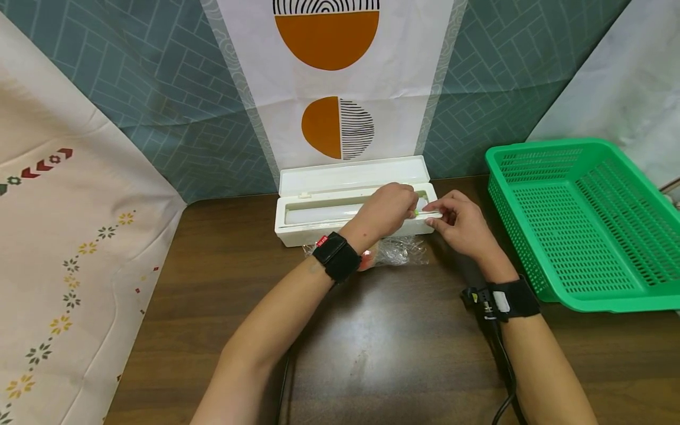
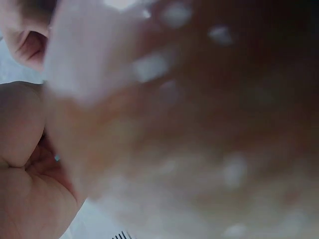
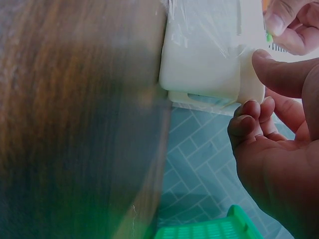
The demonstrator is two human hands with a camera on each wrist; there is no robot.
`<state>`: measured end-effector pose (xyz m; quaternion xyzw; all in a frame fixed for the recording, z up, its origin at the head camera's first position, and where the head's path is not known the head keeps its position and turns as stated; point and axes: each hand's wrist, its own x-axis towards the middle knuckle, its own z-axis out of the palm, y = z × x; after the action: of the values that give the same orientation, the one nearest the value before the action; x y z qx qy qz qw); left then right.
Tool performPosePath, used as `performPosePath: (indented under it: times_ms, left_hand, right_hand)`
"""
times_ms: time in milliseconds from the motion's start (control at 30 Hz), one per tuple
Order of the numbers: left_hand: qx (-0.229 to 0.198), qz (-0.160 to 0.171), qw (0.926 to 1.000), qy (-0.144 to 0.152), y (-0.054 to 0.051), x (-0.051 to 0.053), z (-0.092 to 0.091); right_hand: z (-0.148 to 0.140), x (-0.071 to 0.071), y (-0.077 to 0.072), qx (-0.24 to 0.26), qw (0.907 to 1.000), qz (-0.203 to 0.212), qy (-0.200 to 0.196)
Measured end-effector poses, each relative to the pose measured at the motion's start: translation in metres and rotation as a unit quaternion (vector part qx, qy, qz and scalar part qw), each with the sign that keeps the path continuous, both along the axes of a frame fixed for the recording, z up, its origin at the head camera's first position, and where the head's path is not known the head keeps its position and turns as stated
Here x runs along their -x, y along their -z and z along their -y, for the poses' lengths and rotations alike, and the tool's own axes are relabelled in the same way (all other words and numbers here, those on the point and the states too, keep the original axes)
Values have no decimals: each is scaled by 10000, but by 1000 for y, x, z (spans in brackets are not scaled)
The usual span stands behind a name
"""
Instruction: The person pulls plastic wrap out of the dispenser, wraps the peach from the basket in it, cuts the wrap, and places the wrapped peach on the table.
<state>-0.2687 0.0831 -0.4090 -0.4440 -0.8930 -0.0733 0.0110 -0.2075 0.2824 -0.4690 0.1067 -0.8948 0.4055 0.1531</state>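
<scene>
A long white cling film dispenser (image 1: 297, 237) stands at the back of the table with its lid (image 1: 353, 174) raised and a pale roll (image 1: 324, 213) inside. At its right front rim my left hand (image 1: 383, 209) pinches a small yellow-green slider (image 1: 417, 213), mostly covered by the fingers. My right hand (image 1: 461, 227) grips the dispenser's right front corner between thumb and fingers. Clear film (image 1: 406, 252) hangs down the front onto the table. A reddish thing (image 1: 368, 260) lies by it, partly behind my left wrist; its kind cannot be told. Close, blurred shapes fill most of the left wrist view.
A green plastic basket (image 1: 549, 289) stands to the right of my right forearm. Patterned cloth (image 1: 186, 118) hangs behind the table, and a pale flowered cloth (image 1: 85, 236) borders the left side. A black cable (image 1: 507, 366) runs along my right forearm.
</scene>
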Motion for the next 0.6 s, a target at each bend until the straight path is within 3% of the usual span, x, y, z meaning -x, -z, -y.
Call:
performPosePath:
  times_ms: [367,467,600]
  left_hand:
    - [-417,-31,9991,43,10,-3,-5]
    - [-347,-263,9990,82,13,-6,-5]
    - [28,-820,9965,182,13,-12,-6]
  right_hand:
    - [0,0,-1,-60,10000,62,17]
    - [0,-1,-1,-49,10000,56,12]
    - [0,-1,-1,-75,9999,66,12]
